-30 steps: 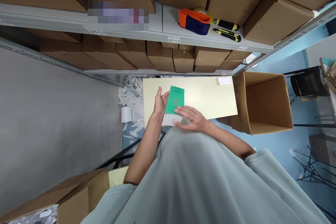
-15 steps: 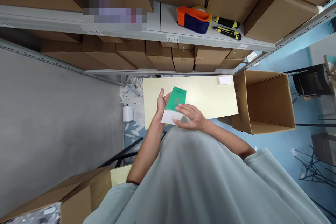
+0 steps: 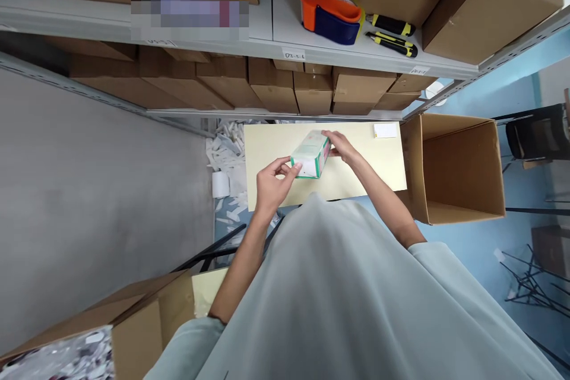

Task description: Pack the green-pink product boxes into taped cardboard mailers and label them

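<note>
A: From the head view, where is the small box now?

B: It is between the two hands, over the tabletop. Whether it rests on the surface or is lifted a little, I cannot tell.

A: And what do the hands do?

B: The left hand is pinching the near left corner, with its thumb on the white end. The right hand is closed around the far right part, fingers at the upper edge.

A: What has just changed?

B: Half a second ago, the green face was upwards and the right hand lay on it. Now a pale face with green edges is upwards, a pink side shows at the right, and the box is farther from the body.

A: What does this mean for the work?

B: In my judgement, the box has been turned, and both hands now control it from opposite corners. It looks shut, as far as I see.

A: Is something else near?

B: Yes, a small white item lies at the far right corner of the tabletop, apart from the hands. Beside the tabletop stands a big open carton.
</note>
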### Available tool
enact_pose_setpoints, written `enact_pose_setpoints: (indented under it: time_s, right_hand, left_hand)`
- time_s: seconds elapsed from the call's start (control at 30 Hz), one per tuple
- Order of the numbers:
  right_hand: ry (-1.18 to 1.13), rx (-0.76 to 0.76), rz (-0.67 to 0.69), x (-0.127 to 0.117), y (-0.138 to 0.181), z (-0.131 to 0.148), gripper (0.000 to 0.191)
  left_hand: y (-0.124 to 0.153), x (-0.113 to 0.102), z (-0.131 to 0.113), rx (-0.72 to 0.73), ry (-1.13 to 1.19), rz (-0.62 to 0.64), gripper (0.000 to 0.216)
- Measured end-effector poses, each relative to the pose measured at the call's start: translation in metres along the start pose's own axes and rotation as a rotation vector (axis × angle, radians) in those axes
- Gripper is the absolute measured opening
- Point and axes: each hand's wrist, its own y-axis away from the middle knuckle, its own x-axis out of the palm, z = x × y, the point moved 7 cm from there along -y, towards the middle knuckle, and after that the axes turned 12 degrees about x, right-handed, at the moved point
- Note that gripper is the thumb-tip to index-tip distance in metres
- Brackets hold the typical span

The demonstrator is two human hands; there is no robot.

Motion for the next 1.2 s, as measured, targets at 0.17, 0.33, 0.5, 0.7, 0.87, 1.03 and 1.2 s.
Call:
enact_pose_setpoints:
  time_s: [0.17, 0.33, 0.5, 0.7, 0.87, 1.03, 1.2]
  right_hand:
    - [0.090, 0.234, 0.391, 0.056, 0.016, -0.076, 0.062]
    - [-0.009, 0.318, 0.452, 0.074, 0.021, -0.104, 0.058]
    - [-0.281, 0.223, 0.329, 0.047, 0.013, -0.076, 0.030]
    - [-0.372, -0.165, 0.358, 0.036, 0.020, -0.009, 0.036]
    - [-0.162, -0.306, 0.273, 0.047, 0.027, 0.019, 0.055]
    - [-0.015, -0.342, 0.169, 0.071, 0.012, 0.018, 0.071]
    - [0.146, -0.246, 0.112, 0.132, -0.011, -0.016, 0.103]
  left_hand:
    - [-0.030, -0.002, -0.012, -0.038, -0.028, 0.009, 0.040]
    - [-0.033, 0.008, -0.007, -0.153, 0.139, 0.032, 0.032]
    - [-0.010, 0.005, 0.015, -0.238, 0.303, -0.014, 0.037]
    - [0.041, 0.029, 0.054, -0.655, 0.746, 0.240, 0.067]
    - [0.037, 0.014, 0.067, -0.536, 0.620, 0.143, 0.083]
    - [0.024, -0.011, 0.092, -0.494, 0.539, 0.011, 0.089]
    - [0.009, -0.056, 0.127, -0.459, 0.368, -0.248, 0.080]
